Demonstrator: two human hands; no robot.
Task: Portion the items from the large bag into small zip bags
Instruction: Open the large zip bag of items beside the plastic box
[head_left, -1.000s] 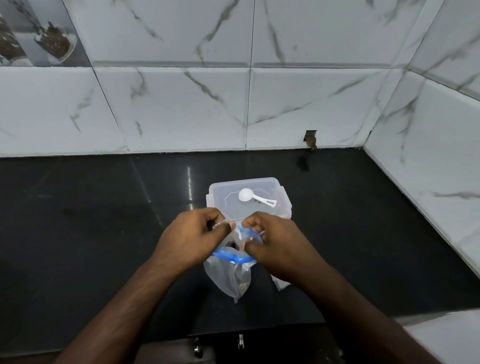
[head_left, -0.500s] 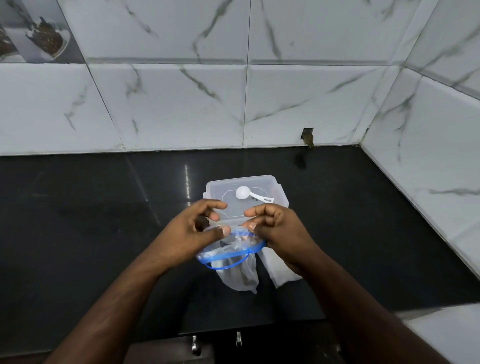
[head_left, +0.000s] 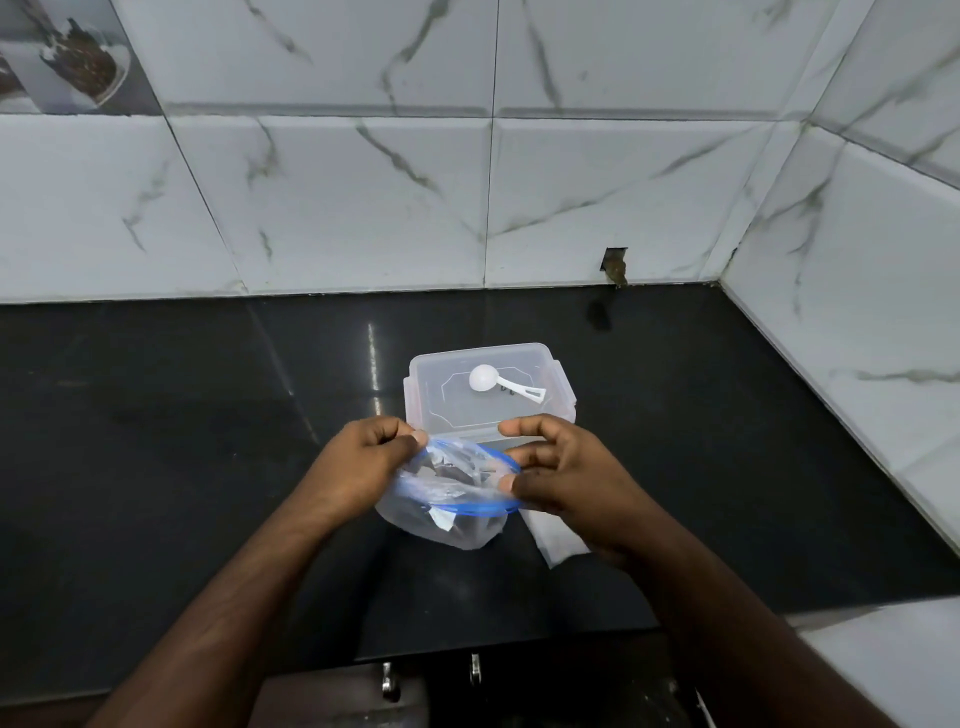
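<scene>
The left hand (head_left: 363, 462) pinches one side of a small zip bag (head_left: 441, 512) at its blue rim. The right hand (head_left: 563, 478) pinches the other side, so the bag's mouth is pulled wide open. Both grips are tight on the rim. The bag hangs just above the black bench (head_left: 156, 441), in front of a clear box (head_left: 488, 395) with a white scoop (head_left: 501, 382) on its lid.

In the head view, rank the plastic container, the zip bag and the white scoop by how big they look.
1. Plastic container and zip bag: they look about alike, and the bag is nearer the camera and partly covered by both hands, so I won't rank them.
2. White scoop: clearly smallest, lying on the container's lid.
</scene>
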